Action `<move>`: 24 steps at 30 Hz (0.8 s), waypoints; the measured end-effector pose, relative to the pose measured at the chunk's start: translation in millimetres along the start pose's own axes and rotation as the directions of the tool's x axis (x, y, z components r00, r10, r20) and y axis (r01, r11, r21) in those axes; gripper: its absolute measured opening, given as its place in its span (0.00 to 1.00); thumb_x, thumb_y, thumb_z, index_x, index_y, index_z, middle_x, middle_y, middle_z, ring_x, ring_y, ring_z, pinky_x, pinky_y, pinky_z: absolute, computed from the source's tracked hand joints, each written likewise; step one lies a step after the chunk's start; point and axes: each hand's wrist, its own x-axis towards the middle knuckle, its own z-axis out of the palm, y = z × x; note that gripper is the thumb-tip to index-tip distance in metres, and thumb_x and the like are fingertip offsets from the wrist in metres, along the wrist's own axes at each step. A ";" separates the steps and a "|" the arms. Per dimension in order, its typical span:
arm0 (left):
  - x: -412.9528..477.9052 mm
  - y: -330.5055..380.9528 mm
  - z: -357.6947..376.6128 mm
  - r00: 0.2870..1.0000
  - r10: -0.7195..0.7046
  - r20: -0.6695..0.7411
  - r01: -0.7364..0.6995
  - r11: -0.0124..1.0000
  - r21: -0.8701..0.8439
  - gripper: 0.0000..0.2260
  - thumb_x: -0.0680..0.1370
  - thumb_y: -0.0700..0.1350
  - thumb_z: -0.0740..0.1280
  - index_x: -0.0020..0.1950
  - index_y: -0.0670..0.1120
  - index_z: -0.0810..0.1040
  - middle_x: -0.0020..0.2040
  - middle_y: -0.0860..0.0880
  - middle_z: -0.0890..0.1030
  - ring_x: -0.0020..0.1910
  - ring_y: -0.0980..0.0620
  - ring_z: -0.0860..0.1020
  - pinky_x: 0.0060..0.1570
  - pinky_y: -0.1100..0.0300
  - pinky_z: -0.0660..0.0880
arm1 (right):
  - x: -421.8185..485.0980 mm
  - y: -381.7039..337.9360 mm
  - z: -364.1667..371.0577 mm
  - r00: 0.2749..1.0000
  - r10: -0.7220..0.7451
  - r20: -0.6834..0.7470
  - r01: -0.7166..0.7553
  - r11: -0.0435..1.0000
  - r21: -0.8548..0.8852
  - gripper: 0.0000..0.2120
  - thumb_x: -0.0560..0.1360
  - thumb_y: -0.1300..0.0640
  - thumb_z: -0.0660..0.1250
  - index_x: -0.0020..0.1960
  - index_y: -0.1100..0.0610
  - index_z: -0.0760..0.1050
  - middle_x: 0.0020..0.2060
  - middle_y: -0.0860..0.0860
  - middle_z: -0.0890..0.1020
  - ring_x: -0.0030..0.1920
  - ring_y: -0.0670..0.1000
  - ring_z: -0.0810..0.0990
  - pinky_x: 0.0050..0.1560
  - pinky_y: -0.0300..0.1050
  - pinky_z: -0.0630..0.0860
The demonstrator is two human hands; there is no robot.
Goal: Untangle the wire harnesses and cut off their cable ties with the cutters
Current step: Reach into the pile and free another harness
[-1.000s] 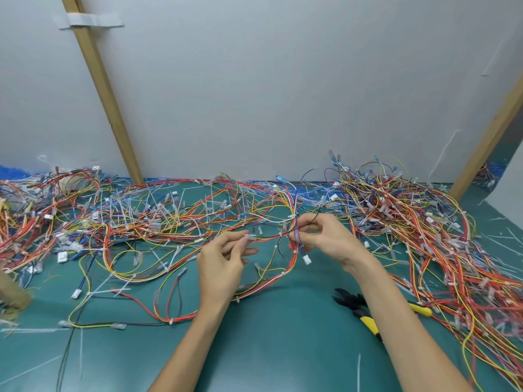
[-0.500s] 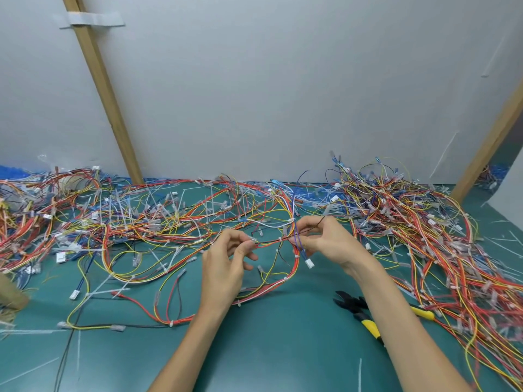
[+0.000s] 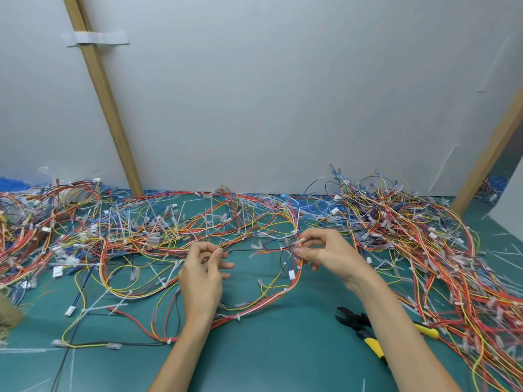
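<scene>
Since half a second ago our hands have drawn apart, the left one going leftward, and a thin black wire (image 3: 254, 250) now runs taut between them. Far left of our grip, a flat tangle of harnesses (image 3: 127, 233) spreads over the smooth green mat (image 3: 283, 360): thin glossy red, yellow and blue strands with small clear terminals. Our left hand (image 3: 202, 275) pinches the end of the black wire narrowly between thumb and forefinger, with the other fingers loosely spread. Below and between our grips sags a looped harness (image 3: 271, 299) of red and yellow strands, cinched by a small white cable tie (image 3: 239, 316). Our right hand (image 3: 325, 254) pinches this loop at its top, where the black wire joins it, and a white block connector (image 3: 291, 274) dangles just beneath. Below that grip, the cutters (image 3: 356, 323) lie on the mat, with black jaws and yellow handles, partly hidden under our forearm. Right of it, a deeper heap (image 3: 410, 236) of the same strands piles up.
</scene>
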 end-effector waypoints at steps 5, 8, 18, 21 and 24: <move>-15.5 12.9 7.4 0.858 0.511 0.050 -0.479 0.763 0.435 0.11 0.80 0.40 0.67 0.61 0.47 0.73 0.59 0.51 0.76 0.60 0.50 0.74 0.62 0.54 0.69 | -1.1 -0.3 -3.4 0.999 0.028 0.028 -0.028 1.000 0.001 0.05 0.75 0.66 0.72 0.47 0.60 0.78 0.35 0.50 0.81 0.33 0.46 0.82 0.31 0.41 0.74; -28.2 16.9 15.2 0.699 0.682 0.218 -0.673 0.523 0.523 0.09 0.80 0.43 0.65 0.60 0.47 0.77 0.61 0.51 0.77 0.65 0.47 0.72 0.65 0.52 0.66 | -1.9 -0.3 -2.7 0.998 0.027 0.059 -0.027 1.000 -0.014 0.04 0.75 0.66 0.72 0.47 0.59 0.78 0.36 0.50 0.81 0.34 0.47 0.82 0.33 0.43 0.74; -41.7 20.4 26.0 0.649 0.658 0.382 -0.622 0.170 0.764 0.03 0.79 0.51 0.68 0.50 0.57 0.82 0.68 0.58 0.77 0.78 0.41 0.62 0.74 0.35 0.51 | -5.5 -9.6 10.0 0.983 -0.093 0.161 0.094 0.996 0.000 0.08 0.73 0.61 0.76 0.41 0.50 0.80 0.35 0.48 0.82 0.37 0.52 0.83 0.33 0.41 0.75; -42.1 22.2 25.3 0.744 0.569 0.350 -0.522 0.167 0.836 0.08 0.77 0.50 0.71 0.56 0.60 0.81 0.80 0.48 0.63 0.80 0.36 0.51 0.73 0.30 0.48 | -4.9 -9.0 13.1 0.984 -0.087 0.152 0.093 0.995 -0.031 0.09 0.73 0.61 0.77 0.40 0.51 0.79 0.33 0.46 0.82 0.35 0.50 0.83 0.32 0.42 0.75; -45.9 22.8 27.9 0.788 0.519 0.332 -0.477 0.173 0.862 0.21 0.72 0.46 0.75 0.63 0.60 0.79 0.82 0.45 0.54 0.80 0.34 0.47 0.73 0.29 0.44 | -4.3 -7.4 15.6 0.990 -0.067 0.123 0.074 0.996 -0.051 0.10 0.72 0.62 0.77 0.39 0.53 0.78 0.32 0.47 0.82 0.34 0.50 0.83 0.32 0.43 0.75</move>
